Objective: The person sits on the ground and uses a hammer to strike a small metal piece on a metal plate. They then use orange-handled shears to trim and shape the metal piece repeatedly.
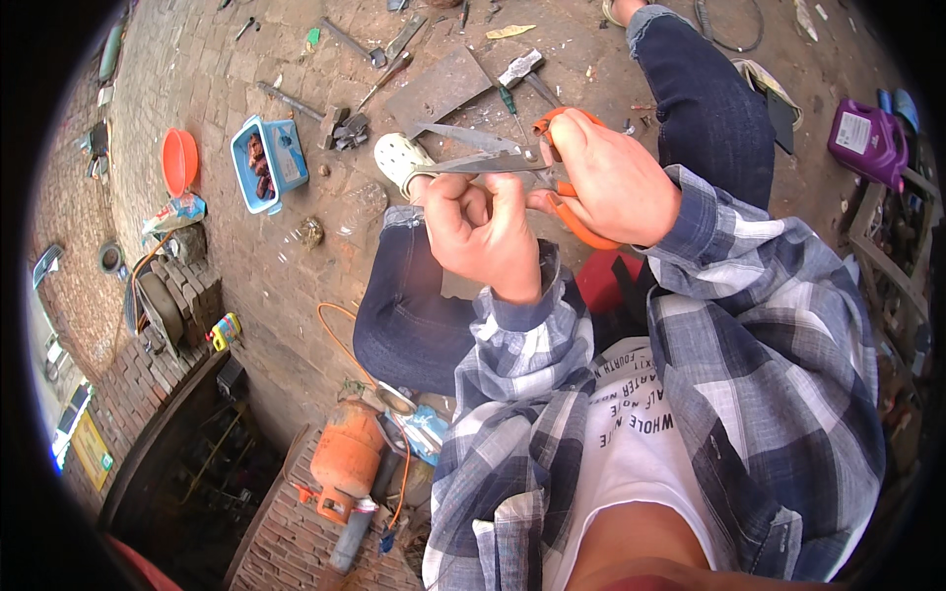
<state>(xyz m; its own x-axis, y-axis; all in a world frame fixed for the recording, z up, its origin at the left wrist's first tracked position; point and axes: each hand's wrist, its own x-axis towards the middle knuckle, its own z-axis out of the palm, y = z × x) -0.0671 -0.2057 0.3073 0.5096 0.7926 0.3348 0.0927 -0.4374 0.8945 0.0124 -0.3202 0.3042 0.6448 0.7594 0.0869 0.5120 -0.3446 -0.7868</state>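
A large pair of scissors point(485, 162) with orange handles is held up before me, its two metal blades spread apart and pointing left. My right hand point(623, 185) is closed round the handles, with orange loops showing above and below it. Just under the lower blade is my left hand point(488, 239), its fingers curled and the thumb raised against the metal near the pivot. It appears to pinch that blade; the fingertips are partly hidden. Beyond the blades a flat metal plate point(439, 94) lies on the ground, with a hammer point(520, 69) and a green-handled screwdriver point(506, 99) beside it.
To the left stand a blue plastic basket point(288, 153) with dark reddish pieces inside and an orange bowl point(180, 163). An orange gas cylinder point(347, 448) with a hose sits at lower left. A purple jug point(867, 144) stands at far right. Several tools lie on the brick ground ahead.
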